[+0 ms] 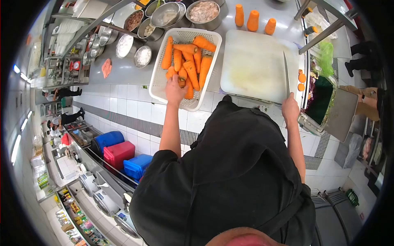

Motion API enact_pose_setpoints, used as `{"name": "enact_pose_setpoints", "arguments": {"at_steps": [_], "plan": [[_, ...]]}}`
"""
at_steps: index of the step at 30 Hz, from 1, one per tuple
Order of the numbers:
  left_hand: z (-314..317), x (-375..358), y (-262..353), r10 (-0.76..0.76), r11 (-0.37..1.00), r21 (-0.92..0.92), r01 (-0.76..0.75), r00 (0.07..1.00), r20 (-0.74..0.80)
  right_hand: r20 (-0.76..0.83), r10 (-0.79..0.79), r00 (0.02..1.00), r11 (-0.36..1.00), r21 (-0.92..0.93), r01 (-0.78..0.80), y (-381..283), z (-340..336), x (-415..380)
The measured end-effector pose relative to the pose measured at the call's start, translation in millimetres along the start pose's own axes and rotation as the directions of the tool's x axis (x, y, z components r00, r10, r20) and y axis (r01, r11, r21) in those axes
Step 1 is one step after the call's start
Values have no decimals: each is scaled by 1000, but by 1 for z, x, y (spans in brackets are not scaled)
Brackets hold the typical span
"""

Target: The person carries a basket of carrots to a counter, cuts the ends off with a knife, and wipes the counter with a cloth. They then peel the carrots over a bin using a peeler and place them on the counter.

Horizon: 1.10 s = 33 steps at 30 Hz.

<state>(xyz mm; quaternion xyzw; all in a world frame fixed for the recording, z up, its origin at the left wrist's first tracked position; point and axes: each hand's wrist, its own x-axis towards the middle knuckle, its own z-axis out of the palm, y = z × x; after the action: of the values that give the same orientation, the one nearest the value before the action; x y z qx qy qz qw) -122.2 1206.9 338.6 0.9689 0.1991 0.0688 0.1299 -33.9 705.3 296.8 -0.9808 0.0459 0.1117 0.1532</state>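
Left fingers [175, 78] on carrot [182, 84]

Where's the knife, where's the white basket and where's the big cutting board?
Knife [286, 74]: head view, on the middle of the blade.
White basket [159, 80]: head view, on a bare bit inside, near the left side.
Cutting board [254, 61]: head view, on the middle of its flat top.

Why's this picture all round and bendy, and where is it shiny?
Head view: edges curve into black and everything bends near the sides, probably from a very wide lens; pale glare on the grey metal counter; long white ceiling lights glow; orange carrots look clear, small green packets fuzzier.
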Motion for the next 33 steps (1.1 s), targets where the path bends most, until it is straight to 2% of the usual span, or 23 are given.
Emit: {"name": "enact_pose_setpoints", "arguments": {"at_steps": [2,4,5,7,8,10,11,13,14,15,16,18,20,21,23,24,26,29,30,32,33], "plan": [[-3,-3,0,-40,999,-28,41,999,34,4,10,1000,1000,-8,-10,-3,-4,-2],[-7,-6,2,-173,958,-171,229,941,291,8,20,1000,1000,-10,-20,-3,-3,0],[-4,-12,7,-170,959,-172,227,940,296,16,35,999,999,-9,-34,-3,-2,-1],[11,-30,23,-220,974,21,223,932,290,23,37,999,999,-14,-37,-2,-2,-1],[13,-28,25,-221,974,21,225,932,288,23,35,999,999,-10,-35,-3,-1,0],[16,-19,27,-331,943,177,281,842,426,20,34,999,999,-4,-34,-3,0,0],[14,-22,24,-333,943,175,285,841,426,17,33,999,999,-4,-33,-2,0,1],[-2,-22,10,-200,977,-8,212,932,302,15,22,1000,1000,-8,-22,-1,-2,2],[-11,-17,-8,-238,907,-245,342,897,372,19,22,1000,1000,-9,-21,0,-1,2],[-21,-18,-27,-256,763,-447,467,853,455,26,24,999,1000,-9,-24,1,0,2],[-55,-19,-19,-236,605,-594,530,832,502,27,12,1000,1000,-1,-12,3,0,2],[-100,-23,-20,-157,479,-711,515,847,508,26,-3,1000,1000,10,3,2,-1,4],[-118,-22,-24,-51,416,-803,427,893,448,29,12,1000,1000,0,-12,2,-2,3],[-124,-20,-17,-46,416,-803,426,892,450,27,17,999,1000,-1,-17,2,-1,2],[-124,-14,6,111,461,-838,291,919,379,27,14,1000,1000,16,-14,4,-2,3],[-114,-11,21,132,449,-845,290,914,384,15,33,999,999,4,-33,5,-5,4],[-80,-6,63,303,441,-868,227,873,382,26,-14,1000,996,87,12,4,-14,1],[5,-3,141,525,515,-855,-60,810,260,15,-19,1000,972,235,15,2,-19,1],[26,-6,167,558,488,-871,-55,787,263,-10,-29,1000,964,265,31,-3,-20,-1],[56,-9,206,656,597,-735,-321,722,218,-4,-58,998,962,267,57,-15,-28,-5],[69,-9,216,679,576,-750,-325,701,217,-9,-65,998,966,249,65,-17,-27,-6]]}}
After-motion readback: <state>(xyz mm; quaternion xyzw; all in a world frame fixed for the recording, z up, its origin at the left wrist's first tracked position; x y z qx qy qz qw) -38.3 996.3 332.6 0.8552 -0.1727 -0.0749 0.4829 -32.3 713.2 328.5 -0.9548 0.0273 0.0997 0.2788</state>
